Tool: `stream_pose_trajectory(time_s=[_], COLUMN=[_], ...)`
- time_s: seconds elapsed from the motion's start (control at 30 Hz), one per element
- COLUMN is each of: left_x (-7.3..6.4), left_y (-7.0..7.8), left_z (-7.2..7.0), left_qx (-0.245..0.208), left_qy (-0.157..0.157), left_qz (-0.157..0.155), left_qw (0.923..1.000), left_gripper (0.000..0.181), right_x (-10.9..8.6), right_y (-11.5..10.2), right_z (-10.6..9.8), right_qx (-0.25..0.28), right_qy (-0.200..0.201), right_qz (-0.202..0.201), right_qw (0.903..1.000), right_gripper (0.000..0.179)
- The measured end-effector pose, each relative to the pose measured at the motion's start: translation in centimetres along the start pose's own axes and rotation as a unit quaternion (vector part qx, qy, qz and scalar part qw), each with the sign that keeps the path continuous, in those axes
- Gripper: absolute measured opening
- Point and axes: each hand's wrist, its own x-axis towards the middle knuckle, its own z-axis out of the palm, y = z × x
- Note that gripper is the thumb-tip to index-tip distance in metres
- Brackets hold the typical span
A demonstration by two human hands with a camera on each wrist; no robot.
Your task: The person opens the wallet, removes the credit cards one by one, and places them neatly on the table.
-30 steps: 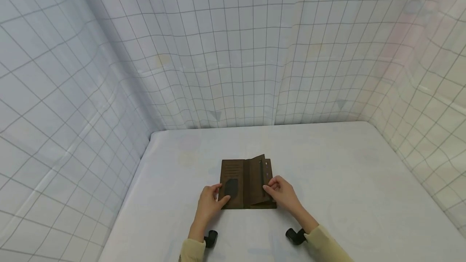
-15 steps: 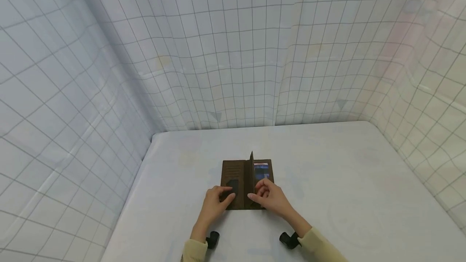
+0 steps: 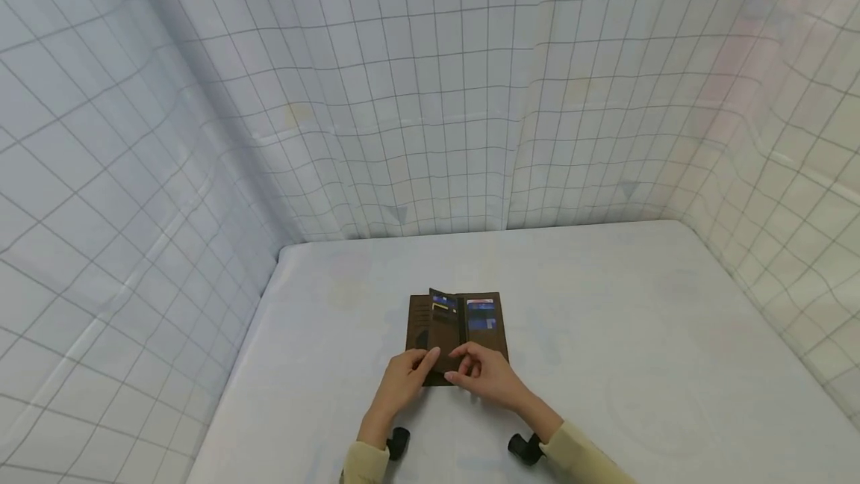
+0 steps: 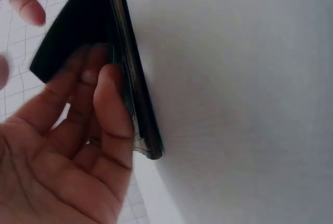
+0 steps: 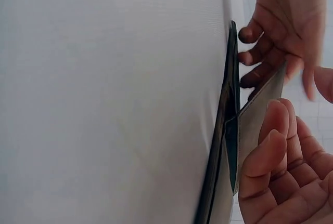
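A brown long wallet lies spread on the table, its inner flap raised and leaning over the left panel. Cards show in the right panel, and more peek from slots in the flap. My left hand is at the flap's left edge; in the left wrist view its fingers reach under the flap, close to the left panel. My right hand is at the flap's lower right, its fingers beside the flap in the right wrist view, thumb apart. Contact there is unclear.
The wallet rests near the front of a white-covered table. White gridded curtains enclose the back and both sides. Small black devices are strapped at both wrists.
The inner flap has swung from the right side, through upright, to the left, uncovering the right panel's cards. My right hand moved left with it; my left hand shifted slightly right to the flap's edge.
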Motion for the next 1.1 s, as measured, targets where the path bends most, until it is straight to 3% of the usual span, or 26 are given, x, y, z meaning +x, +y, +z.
stream_pose_trajectory(time_s=[0.2, 0.57, 0.83, 1.1], left_x=[-0.4, -0.7, -0.9, -0.9], left_y=[-0.3, -0.5, -0.6, -0.7], left_z=[-0.4, -0.5, -0.7, -0.7], left_qx=[0.039, 0.089, 0.082, 0.073], left_qy=[0.012, 0.055, 0.069, 0.065], left_qz=[0.019, -0.041, -0.060, -0.062], left_qw=[0.9990, 0.9937, 0.9925, 0.9933], left_gripper=[0.030, 0.030, 0.030, 0.030], right_x=[-0.3, -0.6, -0.8, -0.6], right_y=[0.4, 0.8, 1.5, 1.6], right_z=[0.0, -0.4, -0.4, -1.1], right_qx=[-0.014, -0.016, -0.012, 0.001], right_qy=[-0.008, -0.004, 0.003, -0.019], right_qz=[0.008, 0.025, 0.056, 0.063], right_qw=[0.9998, 0.9995, 0.9984, 0.9978], right_gripper=[0.029, 0.024, 0.018, 0.019])
